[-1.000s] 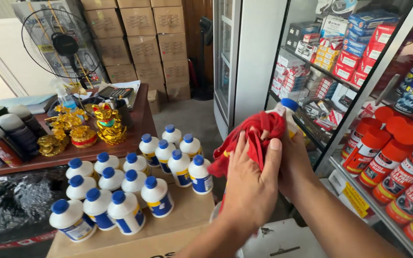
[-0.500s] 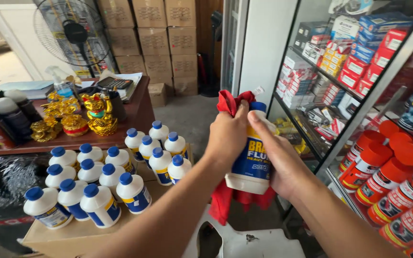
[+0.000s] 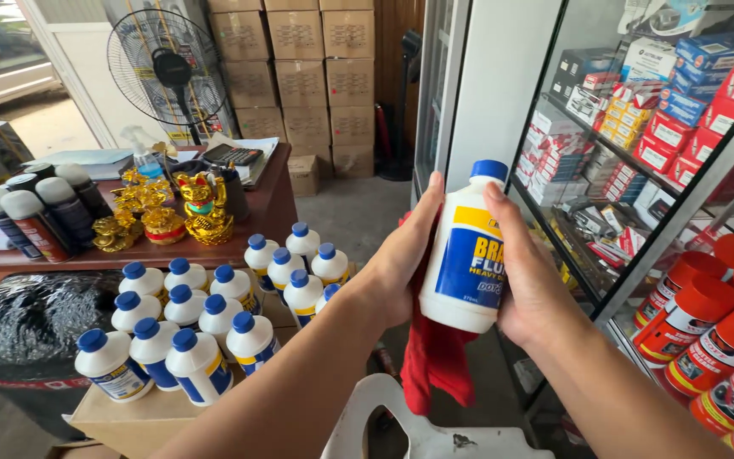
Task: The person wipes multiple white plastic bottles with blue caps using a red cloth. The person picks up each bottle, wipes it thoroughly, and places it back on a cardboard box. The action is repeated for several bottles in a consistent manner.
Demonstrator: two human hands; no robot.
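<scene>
I hold a white plastic bottle [image 3: 467, 255] with a blue cap and a blue and yellow label upright in front of me. My right hand [image 3: 530, 272] grips its right side. My left hand [image 3: 401, 259] presses against its left side and also holds a red cloth [image 3: 437, 361], which hangs down below the bottle. Several matching white bottles with blue caps [image 3: 214, 310] stand in rows on a cardboard box [image 3: 121, 412] at the lower left.
A glass-fronted shelf unit [image 3: 639, 144] with small boxes and red-capped cans [image 3: 707, 323] stands to the right. A brown desk [image 3: 252, 212] with gold figurines [image 3: 201, 204] and spray cans is at left. A fan [image 3: 163, 64], stacked cartons, and a white plastic chair back [image 3: 418, 433] are nearby.
The red cloth, which was wrapped over the bottle's top, has dropped below it. The bottle is now bare and upright, held nearer to me with its label facing me.
</scene>
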